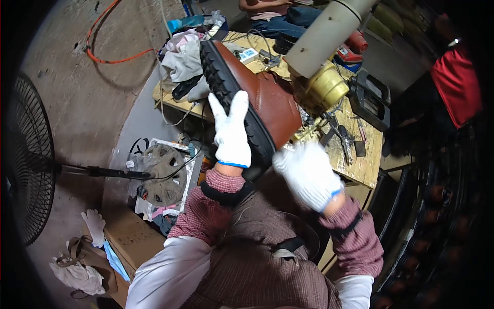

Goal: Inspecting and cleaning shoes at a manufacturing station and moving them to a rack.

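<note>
A brown leather boot (272,100) with a thick black lugged sole (226,77) is tilted in front of me, its sole turned to my left. My left hand (231,131), in a white knit glove, grips the boot from the sole side, two fingers spread along the treads. Against the boot's upper stands a machine with a grey tubular arm (324,38) and a yellowish metal head (327,90). My right hand (309,172), gloved too and slightly blurred, is curled closed beside the boot's lower end, below the machine head. Whatever its fingers hold is hidden.
Tools (345,139) and scraps lie on the wooden table (368,167); rags (182,62) heap at its left. A black fan (33,159) stands far left, a cardboard box (136,239) lower left. One person sits beyond the table; another's red garment (458,85) shows right.
</note>
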Demonstrator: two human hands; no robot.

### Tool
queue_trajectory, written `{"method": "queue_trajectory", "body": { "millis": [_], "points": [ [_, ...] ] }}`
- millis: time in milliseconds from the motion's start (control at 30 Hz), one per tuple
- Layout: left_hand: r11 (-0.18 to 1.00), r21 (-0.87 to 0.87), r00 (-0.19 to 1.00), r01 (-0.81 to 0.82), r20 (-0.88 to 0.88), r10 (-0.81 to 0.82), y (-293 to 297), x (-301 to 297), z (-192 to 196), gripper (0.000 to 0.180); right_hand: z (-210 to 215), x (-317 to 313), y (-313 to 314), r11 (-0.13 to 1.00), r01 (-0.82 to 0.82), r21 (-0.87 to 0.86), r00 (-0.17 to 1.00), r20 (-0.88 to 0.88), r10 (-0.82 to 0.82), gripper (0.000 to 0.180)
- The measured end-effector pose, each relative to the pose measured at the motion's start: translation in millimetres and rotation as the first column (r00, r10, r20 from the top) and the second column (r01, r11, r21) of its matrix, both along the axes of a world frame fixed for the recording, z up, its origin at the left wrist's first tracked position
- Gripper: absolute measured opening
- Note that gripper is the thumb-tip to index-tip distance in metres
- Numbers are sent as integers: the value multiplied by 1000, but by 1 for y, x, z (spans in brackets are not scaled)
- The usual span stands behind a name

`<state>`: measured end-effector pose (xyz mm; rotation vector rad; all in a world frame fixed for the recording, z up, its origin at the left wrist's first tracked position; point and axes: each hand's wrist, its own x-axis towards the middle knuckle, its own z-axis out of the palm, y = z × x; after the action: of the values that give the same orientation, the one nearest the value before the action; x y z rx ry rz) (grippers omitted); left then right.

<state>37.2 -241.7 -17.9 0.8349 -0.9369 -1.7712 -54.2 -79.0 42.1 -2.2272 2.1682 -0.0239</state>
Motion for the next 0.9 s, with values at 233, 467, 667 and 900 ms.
{"method": "queue_trajectory", "body": {
  "millis": [233,467,667,900],
  "points": [
    [990,87,980,109,-174,-93,-34,14,-30,88,-98,4,163,932,321,169,826,431,-363,10],
    [883,300,884,360,-414,-219,-22,6,-53,76,-104,58,208,486,864,132,122,881,-457,42],
    [638,469,777,611,-508,-372,57,38,-19,68,-46,44,145,848,486,-212,684,696,-218,78],
    [52,209,215,976,-962,-170,108,73,-48,87,11,65,150,876,482,-4,628,699,-342,86]
  ]
}}
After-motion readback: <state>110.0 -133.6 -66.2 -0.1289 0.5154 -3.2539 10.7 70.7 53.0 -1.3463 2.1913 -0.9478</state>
